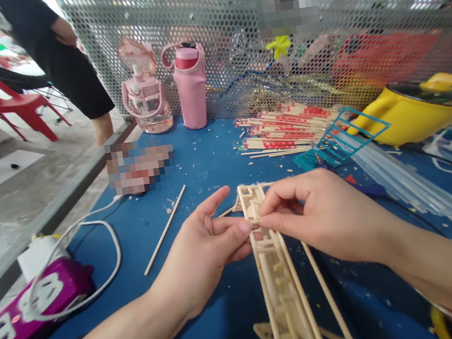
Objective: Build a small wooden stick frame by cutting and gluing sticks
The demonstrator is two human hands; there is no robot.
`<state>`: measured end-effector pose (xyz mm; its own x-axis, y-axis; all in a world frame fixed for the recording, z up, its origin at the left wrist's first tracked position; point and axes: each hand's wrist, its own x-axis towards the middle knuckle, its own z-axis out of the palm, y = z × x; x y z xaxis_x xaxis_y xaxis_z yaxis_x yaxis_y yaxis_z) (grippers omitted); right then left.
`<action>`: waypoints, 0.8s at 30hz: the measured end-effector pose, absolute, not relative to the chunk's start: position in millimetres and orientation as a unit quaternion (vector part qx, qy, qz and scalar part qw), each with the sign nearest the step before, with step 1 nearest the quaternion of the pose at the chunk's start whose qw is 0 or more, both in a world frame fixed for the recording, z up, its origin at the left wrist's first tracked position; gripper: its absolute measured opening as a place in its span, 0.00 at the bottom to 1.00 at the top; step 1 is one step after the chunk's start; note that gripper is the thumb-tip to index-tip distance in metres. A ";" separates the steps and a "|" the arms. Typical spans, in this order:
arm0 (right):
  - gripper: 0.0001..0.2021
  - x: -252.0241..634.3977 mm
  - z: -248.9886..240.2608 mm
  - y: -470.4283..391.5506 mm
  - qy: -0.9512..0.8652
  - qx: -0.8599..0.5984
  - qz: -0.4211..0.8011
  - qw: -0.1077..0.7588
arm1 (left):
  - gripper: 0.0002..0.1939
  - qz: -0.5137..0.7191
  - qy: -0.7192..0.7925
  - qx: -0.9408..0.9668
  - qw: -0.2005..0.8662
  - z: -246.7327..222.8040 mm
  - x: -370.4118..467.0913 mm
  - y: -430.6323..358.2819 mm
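Note:
A long, narrow model made of wooden sticks [300,293] stretches from the middle of the table toward me, with short crosspieces between its long rails. Near its far end, my left hand [203,248] pinches at the left rail, thumb on top and fingers partly beneath. My right hand [329,214] is closed too, its thumb and index fingertips meeting the left thumb over the crosspieces. Whether a small separate stick piece lies between the fingertips is hidden. A single loose wooden stick [165,230] lies left of my left hand.
Behind are bundled chopsticks [275,134], a teal plastic grid [332,146], clear glue sticks [404,178] and a yellow pot [428,110]. Two pink bottles [192,93] stand by the perforated metal panel [212,8]. A purple power strip [35,311] with a white cable sits left. A person [54,53] stands beyond.

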<state>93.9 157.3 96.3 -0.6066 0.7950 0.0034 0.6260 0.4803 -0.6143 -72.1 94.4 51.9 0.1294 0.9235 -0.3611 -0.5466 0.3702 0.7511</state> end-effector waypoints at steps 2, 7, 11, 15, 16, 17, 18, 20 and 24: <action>0.08 94.1 96.6 157.0 -0.847 -0.420 0.290 0.145 | 0.41 0.513 0.417 0.231 0.714 51.5 -71.7 94.7; 0.08 94.8 96.2 155.8 -0.847 -0.419 0.293 0.147 | 0.42 0.515 0.433 0.223 0.706 51.6 -70.2 95.3; 0.07 95.0 95.9 155.2 -0.849 -0.419 0.286 0.151 | 0.40 0.510 0.448 0.233 0.696 55.7 -70.1 96.0; 0.07 94.6 96.5 155.2 -0.851 -0.420 0.280 0.148 | 0.38 0.501 0.486 0.246 0.673 62.4 -69.6 98.0; 0.07 94.4 96.7 155.2 -0.851 -0.420 0.278 0.147 | 0.39 0.498 0.496 0.254 0.665 63.6 -69.0 98.6; 0.07 94.3 96.9 155.3 -0.852 -0.420 0.276 0.146 | 0.40 0.495 0.505 0.262 0.657 64.6 -68.3 99.2; 0.07 94.2 97.0 155.2 -0.853 -0.419 0.275 0.146 | 0.41 0.493 0.513 0.271 0.649 65.1 -67.6 99.6; 0.07 93.9 97.1 155.0 -0.854 -0.417 0.275 0.145 | 0.42 0.491 0.524 0.289 0.633 65.5 -65.9 99.9; 0.08 93.1 96.6 154.8 -0.853 -0.417 0.277 0.147 | 0.41 0.497 0.535 0.306 0.611 64.7 -63.1 98.3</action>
<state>93.1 154.8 96.6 -0.6083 0.7934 0.0202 0.6306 0.4986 -0.5948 -63.1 98.3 64.7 -0.0660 0.9345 -0.3499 -0.2794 0.3193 0.9055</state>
